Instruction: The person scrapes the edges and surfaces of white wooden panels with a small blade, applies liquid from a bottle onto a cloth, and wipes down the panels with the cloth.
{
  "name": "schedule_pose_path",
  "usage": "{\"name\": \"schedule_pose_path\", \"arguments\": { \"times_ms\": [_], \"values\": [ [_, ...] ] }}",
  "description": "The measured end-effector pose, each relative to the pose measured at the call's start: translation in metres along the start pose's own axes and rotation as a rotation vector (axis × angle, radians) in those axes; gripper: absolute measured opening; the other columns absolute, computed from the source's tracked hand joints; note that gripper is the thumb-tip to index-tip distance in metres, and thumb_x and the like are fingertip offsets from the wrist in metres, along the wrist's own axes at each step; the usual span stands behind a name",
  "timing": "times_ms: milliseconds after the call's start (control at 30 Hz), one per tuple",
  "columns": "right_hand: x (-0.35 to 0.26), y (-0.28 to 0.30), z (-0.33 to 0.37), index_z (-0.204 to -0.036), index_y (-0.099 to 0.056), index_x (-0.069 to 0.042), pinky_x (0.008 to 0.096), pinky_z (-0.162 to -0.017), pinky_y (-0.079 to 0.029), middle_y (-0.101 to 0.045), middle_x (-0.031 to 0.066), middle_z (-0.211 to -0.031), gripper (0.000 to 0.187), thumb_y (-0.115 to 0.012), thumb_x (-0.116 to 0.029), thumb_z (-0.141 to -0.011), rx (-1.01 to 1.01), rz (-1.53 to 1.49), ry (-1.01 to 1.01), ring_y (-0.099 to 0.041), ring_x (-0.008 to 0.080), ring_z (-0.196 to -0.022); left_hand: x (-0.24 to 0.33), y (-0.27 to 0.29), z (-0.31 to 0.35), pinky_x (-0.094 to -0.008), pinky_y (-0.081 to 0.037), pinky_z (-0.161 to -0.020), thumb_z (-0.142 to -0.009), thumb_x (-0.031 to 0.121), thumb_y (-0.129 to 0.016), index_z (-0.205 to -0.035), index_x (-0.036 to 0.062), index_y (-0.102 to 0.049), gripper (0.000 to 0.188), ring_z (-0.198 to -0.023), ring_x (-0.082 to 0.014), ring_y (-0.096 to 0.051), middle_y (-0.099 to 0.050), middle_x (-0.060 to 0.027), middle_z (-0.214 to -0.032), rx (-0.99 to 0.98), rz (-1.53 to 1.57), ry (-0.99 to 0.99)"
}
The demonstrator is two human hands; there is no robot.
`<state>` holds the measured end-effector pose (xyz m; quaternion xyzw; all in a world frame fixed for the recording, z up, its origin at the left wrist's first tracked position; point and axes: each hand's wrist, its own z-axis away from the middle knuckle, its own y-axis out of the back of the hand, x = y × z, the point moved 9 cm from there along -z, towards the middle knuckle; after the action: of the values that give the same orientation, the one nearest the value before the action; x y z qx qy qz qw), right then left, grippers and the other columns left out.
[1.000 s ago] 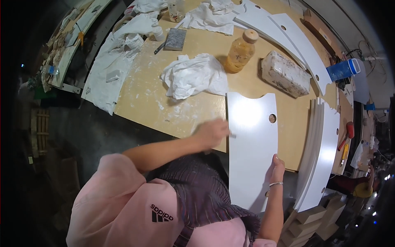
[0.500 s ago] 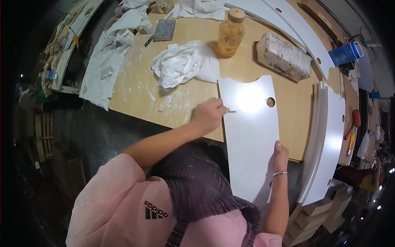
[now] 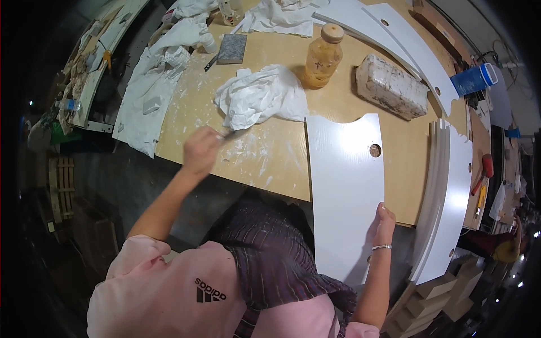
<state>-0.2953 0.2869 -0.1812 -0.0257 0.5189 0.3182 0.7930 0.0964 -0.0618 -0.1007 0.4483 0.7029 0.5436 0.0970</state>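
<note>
A long white panel (image 3: 346, 180) with a curved notch at its far end and a round hole lies partly on the table and reaches toward me over its near edge. My right hand (image 3: 385, 222) grips the panel's right edge, thumb on top, the other fingers hidden. To the left, above the table's near edge, my left hand (image 3: 202, 151) is closed around a thin grey blade-like tool (image 3: 234, 135), smeared by motion. The tool points toward a crumpled white cloth (image 3: 260, 96). An orange-tinted bottle (image 3: 323, 59) stands beyond the panel.
A stained white block (image 3: 391, 85) lies beyond the panel. Several white panels (image 3: 451, 191) stack on the right; others (image 3: 406, 48) lie at the back. A grey pad (image 3: 231, 49), a blue jug (image 3: 473, 80) and a red-headed mallet (image 3: 486, 166) are around the wooden table (image 3: 191, 141).
My left hand has moved left, off the white panel's left edge, taking the blade-like tool with it. My right hand keeps its grip. The view has shifted slightly.
</note>
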Motion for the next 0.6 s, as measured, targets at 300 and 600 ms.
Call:
{"name": "schedule_pose_path", "arguments": {
  "times_ms": [300, 600],
  "values": [
    [-0.017, 0.004, 0.009, -0.069, -0.047, -0.008, 0.0258, -0.067, -0.029, -0.04, -0.0068, -0.072, 0.029, -0.063, -0.022, -0.089, -0.029, 0.023, 0.015, -0.033, 0.0081, -0.071, 0.042, -0.026, -0.098, -0.0437, -0.043, -0.09, -0.073, 0.014, -0.071, -0.109, 0.0045, -0.066, 0.038, -0.106, -0.0316, -0.053, -0.059, -0.0108, -0.115, 0.137, -0.132, -0.089],
    [-0.047, -0.002, 0.028, -0.065, -0.039, -0.008, 0.0274, -0.057, -0.024, -0.034, -0.0071, -0.067, 0.03, -0.057, -0.015, -0.088, -0.02, -0.061, 0.099, -0.028, 0.0068, -0.065, 0.284, -0.059, 0.011, -0.053, -0.04, -0.096, -0.071, 0.023, -0.065, -0.106, 0.0179, -0.066, 0.036, -0.104, -0.0285, -0.057, -0.061, -0.0094, -0.11, -0.289, 0.604, -0.766]
  ]
}}
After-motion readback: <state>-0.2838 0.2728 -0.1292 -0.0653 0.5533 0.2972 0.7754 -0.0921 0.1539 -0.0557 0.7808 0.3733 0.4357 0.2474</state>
